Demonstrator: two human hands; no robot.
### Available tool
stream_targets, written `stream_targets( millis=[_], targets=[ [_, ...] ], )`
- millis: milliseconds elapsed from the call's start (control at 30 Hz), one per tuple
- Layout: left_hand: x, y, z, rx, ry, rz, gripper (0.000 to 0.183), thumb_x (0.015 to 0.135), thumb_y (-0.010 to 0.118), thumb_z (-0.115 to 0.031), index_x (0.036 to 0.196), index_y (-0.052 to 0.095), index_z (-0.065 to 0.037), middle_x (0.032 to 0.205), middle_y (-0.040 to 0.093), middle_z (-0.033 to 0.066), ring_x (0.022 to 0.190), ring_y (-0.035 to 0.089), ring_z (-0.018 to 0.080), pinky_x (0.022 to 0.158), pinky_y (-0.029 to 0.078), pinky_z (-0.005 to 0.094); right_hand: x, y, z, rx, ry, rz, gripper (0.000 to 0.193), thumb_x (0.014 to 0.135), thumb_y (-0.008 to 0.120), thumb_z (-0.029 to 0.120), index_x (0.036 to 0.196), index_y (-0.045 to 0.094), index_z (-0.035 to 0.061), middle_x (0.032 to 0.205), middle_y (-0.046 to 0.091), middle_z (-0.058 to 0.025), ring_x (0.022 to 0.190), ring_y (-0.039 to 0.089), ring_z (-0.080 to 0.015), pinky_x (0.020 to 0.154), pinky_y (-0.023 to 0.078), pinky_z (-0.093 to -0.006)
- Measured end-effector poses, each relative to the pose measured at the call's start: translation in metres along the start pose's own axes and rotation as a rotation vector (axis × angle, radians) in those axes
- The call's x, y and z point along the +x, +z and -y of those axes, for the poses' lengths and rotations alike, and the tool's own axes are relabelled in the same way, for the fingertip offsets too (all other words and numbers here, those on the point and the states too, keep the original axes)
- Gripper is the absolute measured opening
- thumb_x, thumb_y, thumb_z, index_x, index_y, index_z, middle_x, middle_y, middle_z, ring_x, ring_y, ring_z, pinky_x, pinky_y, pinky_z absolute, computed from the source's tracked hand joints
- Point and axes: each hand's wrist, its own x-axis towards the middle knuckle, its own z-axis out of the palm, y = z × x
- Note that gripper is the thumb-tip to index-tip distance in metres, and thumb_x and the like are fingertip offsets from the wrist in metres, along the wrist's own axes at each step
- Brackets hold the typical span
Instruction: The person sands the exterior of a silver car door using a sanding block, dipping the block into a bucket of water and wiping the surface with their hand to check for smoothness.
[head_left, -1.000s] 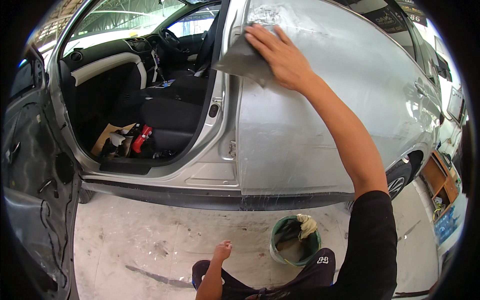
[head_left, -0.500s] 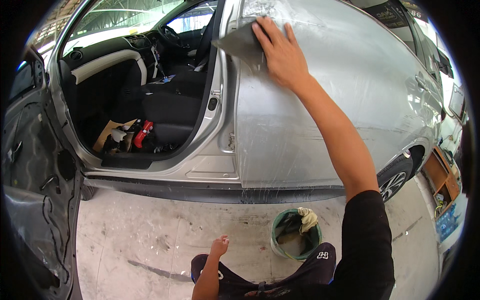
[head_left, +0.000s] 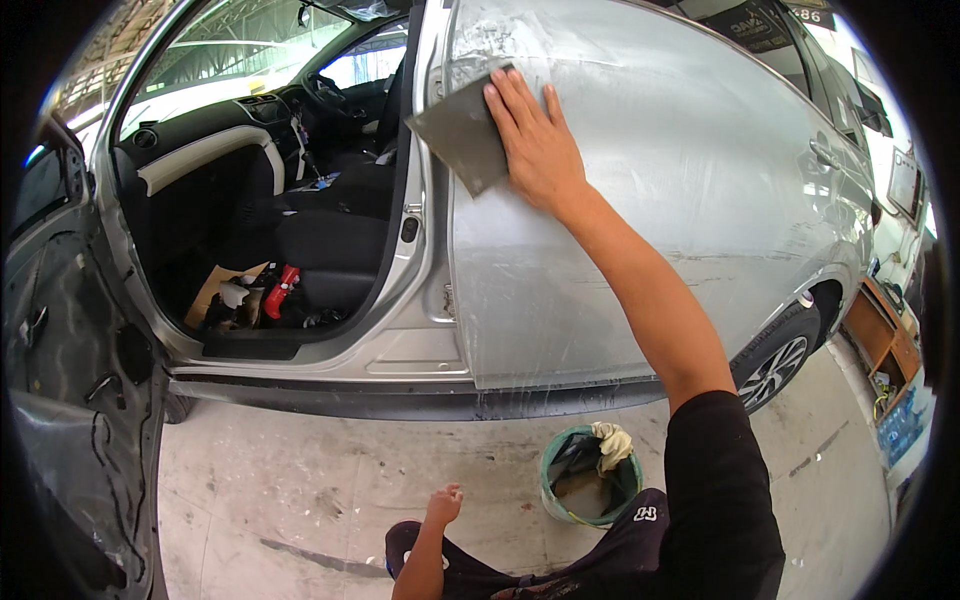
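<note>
My right hand [head_left: 540,150] lies on the rear door [head_left: 650,230] of a silver car, near its front upper edge. Its fingers hold a dark grey sheet of sandpaper [head_left: 462,138] against the panel. Part of the sheet sticks out past the door's front edge, over the door pillar. The door's surface is dull and wet, with runs and pale smears on it. Low down over the floor hangs my left hand [head_left: 443,503], its fingers curled in, with nothing visible in them. Nearby stands a green-rimmed bucket [head_left: 546,470] of murky water, a pale cloth [head_left: 611,446] draped over its rim.
On the left the front door [head_left: 75,400] stands wide, its bare inner side showing. Inside the car, a red object [head_left: 282,291] and cardboard [head_left: 209,293] lie on the footwell floor. A rear wheel [head_left: 778,365] and a wooden cabinet [head_left: 877,335] are at the right.
My right hand has moved the sandpaper slightly down and to the left. The sheet, bent before, now looks flatter. The whole view has shifted a little; my left hand stays low and curled.
</note>
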Motion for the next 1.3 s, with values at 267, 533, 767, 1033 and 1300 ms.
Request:
stream_targets(
  millis=[267,533,767,1033,1300],
  targets=[
    [-0.005,0.007,-0.017,0.015,0.068,-0.024,0.035,0.092,0.058,-0.029,0.12,0.064,-0.009,0.106,0.073,0.0161,0.098,0.068,0.0374,0.089,0.053,0.0468,0.036,0.005,0.029,0.043,0.01,-0.033,0.056,0.091,0.046,0.012,0.146,0.043,0.0024,0.159,0.033,-0.0102,0.149,0.028,-0.0246,0.12,0.019,-0.0536],
    [-0.048,-0.026,-0.017,-0.293,0.077,-0.172,0.035,0.093,0.062,-0.016,0.126,0.06,-0.004,0.104,0.073,0.0172,0.089,0.072,0.0272,0.076,0.058,0.0362,-0.22,-0.083,0.069,0.713,0.052,0.472,0.076,0.083,0.051,-0.005,0.154,0.035,0.0178,0.153,0.04,-0.0197,0.143,0.038,-0.0358,0.116,0.033,-0.0476],
    [-0.112,-0.096,-0.043,-0.114,0.006,-0.4,0.032,0.091,0.061,-0.012,0.121,0.063,-0.003,0.106,0.072,0.0165,0.09,0.072,0.0305,0.076,0.058,0.0386,-0.597,-0.137,0.118,0.697,0.59,1.536,0.042,0.09,0.047,0.016,0.128,0.06,0.0089,0.108,0.068,-0.0233,0.098,0.066,-0.0406,0.084,0.053,-0.0514],
    [-0.138,-0.096,-0.098,0.218,-0.12,-0.318,0.031,0.09,0.065,-0.026,0.118,0.068,-0.013,0.106,0.074,0.0084,0.092,0.072,0.0305,0.082,0.057,0.0439,-0.801,-0.104,0.25,0.461,0.732,2.16,0.065,0.103,0.026,0.035,0.157,0.012,0.001,0.161,0.01,-0.0318,0.146,0.016,-0.053,0.118,0.019,-0.0582],
    [-0.15,-0.095,-0.102,0.342,-0.065,-0.285,0.033,0.09,0.064,-0.03,0.119,0.065,-0.014,0.105,0.072,0.0098,0.088,0.071,0.0316,0.079,0.056,0.0442,-0.795,-0.079,0.194,0.676,0.556,2.149,0.05,0.098,0.032,0.029,0.14,0.035,0.0019,0.146,0.029,-0.0246,0.134,0.032,-0.04,0.108,0.029,-0.0528]
  ],
)
